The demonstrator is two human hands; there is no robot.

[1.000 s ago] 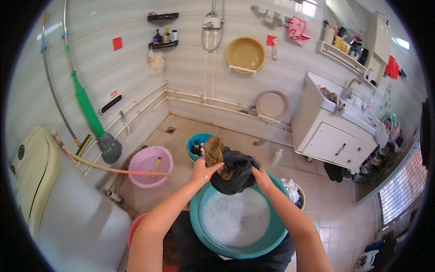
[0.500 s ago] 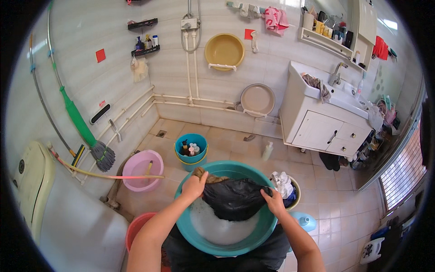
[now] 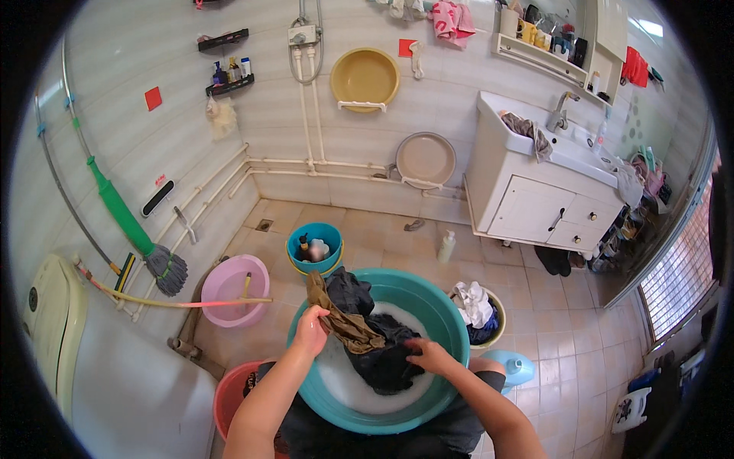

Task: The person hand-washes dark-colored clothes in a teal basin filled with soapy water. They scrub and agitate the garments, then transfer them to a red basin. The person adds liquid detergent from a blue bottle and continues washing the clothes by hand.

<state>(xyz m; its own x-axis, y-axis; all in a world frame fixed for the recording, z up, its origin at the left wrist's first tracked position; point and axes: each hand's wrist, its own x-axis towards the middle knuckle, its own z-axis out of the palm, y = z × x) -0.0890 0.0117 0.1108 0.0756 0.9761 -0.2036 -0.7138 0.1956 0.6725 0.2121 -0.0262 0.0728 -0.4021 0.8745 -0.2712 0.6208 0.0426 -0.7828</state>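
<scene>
L hand (image 3: 310,332) grips the brown cloth (image 3: 350,329) above the teal basin's (image 3: 453,325) L rim, prob. so that end hangs clear of the sudsy water (image 3: 336,386) inside. R hand (image 3: 433,357), inside basin's R side, has bent fingers at the black cloth (image 3: 386,358); can't tell if pinching or just touching, maybe steadying it. Cloths lie bunched together in basin, black partly in suds; unclear if one pc. Basin's close to person's legs, likely for easy reach. Tub (image 3: 501,325) w/ white cloth (image 3: 472,304) is just R of basin, blue bucket (image 3: 293,260) beyond its far-L rim, pink basin (image 3: 214,284) farther L, prob. leaving elbow room.
</scene>
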